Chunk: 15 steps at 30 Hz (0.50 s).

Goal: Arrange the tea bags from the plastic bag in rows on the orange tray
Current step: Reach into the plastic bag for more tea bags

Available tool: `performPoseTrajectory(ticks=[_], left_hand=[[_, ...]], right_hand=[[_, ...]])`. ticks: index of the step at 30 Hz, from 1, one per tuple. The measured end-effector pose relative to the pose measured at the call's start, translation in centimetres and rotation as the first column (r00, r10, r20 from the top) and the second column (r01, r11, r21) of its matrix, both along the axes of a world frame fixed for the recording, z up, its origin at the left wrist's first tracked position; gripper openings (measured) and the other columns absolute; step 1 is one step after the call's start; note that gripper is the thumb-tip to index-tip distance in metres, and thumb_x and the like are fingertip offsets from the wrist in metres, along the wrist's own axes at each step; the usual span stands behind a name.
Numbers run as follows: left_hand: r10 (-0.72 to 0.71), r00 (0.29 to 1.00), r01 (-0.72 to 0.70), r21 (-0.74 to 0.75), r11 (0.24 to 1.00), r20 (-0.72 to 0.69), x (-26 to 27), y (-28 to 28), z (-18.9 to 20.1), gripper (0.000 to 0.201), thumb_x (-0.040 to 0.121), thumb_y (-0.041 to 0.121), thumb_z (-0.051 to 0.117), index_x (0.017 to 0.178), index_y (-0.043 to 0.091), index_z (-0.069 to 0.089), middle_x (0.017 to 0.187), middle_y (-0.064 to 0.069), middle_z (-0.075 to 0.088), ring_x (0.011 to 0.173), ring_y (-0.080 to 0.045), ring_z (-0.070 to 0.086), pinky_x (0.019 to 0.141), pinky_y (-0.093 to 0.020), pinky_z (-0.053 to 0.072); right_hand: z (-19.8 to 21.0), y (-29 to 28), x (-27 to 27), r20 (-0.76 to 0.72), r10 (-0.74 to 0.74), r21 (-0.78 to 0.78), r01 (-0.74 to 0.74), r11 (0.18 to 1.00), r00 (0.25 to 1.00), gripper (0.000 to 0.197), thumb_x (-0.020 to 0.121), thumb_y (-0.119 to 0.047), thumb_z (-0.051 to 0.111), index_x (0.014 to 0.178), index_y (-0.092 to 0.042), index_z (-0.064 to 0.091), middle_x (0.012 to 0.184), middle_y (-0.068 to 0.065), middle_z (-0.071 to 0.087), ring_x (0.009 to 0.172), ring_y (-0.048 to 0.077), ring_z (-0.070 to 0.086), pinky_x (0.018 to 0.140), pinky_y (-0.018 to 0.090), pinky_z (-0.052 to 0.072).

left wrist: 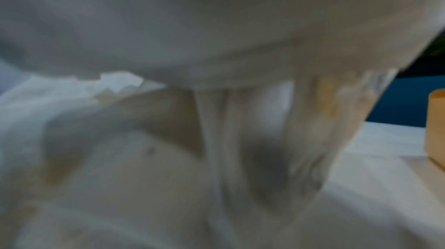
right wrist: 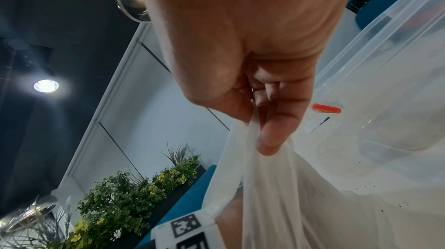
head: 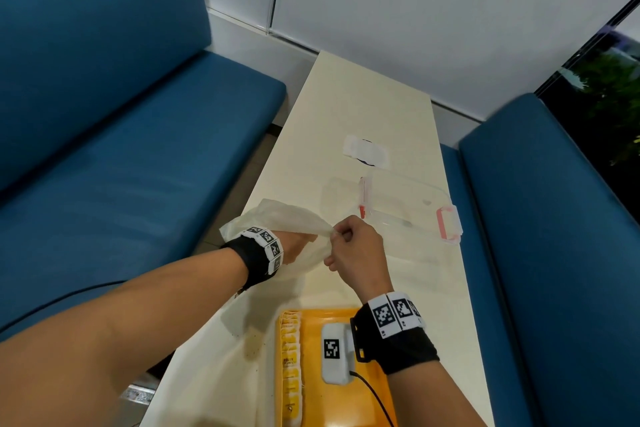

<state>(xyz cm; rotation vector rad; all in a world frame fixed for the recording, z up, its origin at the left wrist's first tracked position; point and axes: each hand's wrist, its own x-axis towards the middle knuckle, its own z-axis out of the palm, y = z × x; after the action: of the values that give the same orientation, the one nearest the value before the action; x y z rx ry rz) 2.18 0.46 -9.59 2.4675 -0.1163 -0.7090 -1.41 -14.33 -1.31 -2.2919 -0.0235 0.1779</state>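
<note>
The right hand (head: 356, 246) is curled into a loose fist, thumb and fingers pinching a bunched edge of the plastic bag (head: 284, 218) and holding it up over the table (head: 363, 107). The right wrist view shows it clearly: the thin white film is squeezed between the thumb and the fingers (right wrist: 277, 131). The left hand (head: 298, 246) is pushed into the mouth of the bag, so its fingers are hidden; can't tell if they're spread or gripping anything in there. The left wrist view is just blurry white plastic.

The orange tray (head: 311, 392) sits at the near end of the table, right under the right forearm. One row of tea bags (head: 291, 367) runs along its left edge, overlapping, so an exact count isn't possible. A white marker block (head: 334, 354) with a cable also sits on the tray.

Farther along the table: one clear plastic container (head: 408, 204) with a pink latch, one red-capped pen (head: 362, 198), and one small white packet (head: 365, 151). Two blue benches (head: 121, 149) flank the table.
</note>
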Motion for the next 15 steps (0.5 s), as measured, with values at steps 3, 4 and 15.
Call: performPoseTrajectory(ticks=[3,4,15], left_hand=[[-0.216,0.966,0.202,0.107,0.974,0.141,0.2,0.2,0.3,0.029,0.098,0.022,0.051,0.121,0.039,0.053,0.108,0.008,0.041,0.095,-0.013,0.040,0.077,-0.025,0.034],[-0.208,0.954,0.187,0.113,0.976,0.214,0.1,0.0,0.6,0.012,0.089,0.030,0.059,0.098,0.038,0.059,0.095,0.007,0.051,0.083,-0.016,0.046,0.073,-0.028,0.036],[-0.211,0.839,0.251,-0.012,0.968,0.501,-2.4,1.8,3.2,0.056,0.088,-0.011,0.059,0.137,0.016,0.058,0.148,-0.003,0.046,0.119,-0.017,0.060,0.099,-0.022,0.048]], right_hand=[[0.4,-0.3,0.3,-0.009,-0.034,0.016,0.034,0.999,0.999,0.013,0.095,-0.008,0.050,0.087,-0.011,0.061,0.072,0.011,0.069,0.051,0.019,0.068,0.053,0.031,0.058],[0.5,-0.5,0.5,-0.010,-0.043,0.021,0.043,0.999,0.999,0.013,0.095,-0.007,0.050,0.087,-0.009,0.061,0.073,0.011,0.069,0.049,0.018,0.067,0.052,0.029,0.058],[1.0,-0.8,1.1,-0.046,-0.095,0.078,0.099,0.992,0.994,0.011,0.089,-0.006,0.048,0.089,-0.007,0.059,0.072,0.012,0.071,0.053,0.024,0.070,0.067,0.047,0.061]])
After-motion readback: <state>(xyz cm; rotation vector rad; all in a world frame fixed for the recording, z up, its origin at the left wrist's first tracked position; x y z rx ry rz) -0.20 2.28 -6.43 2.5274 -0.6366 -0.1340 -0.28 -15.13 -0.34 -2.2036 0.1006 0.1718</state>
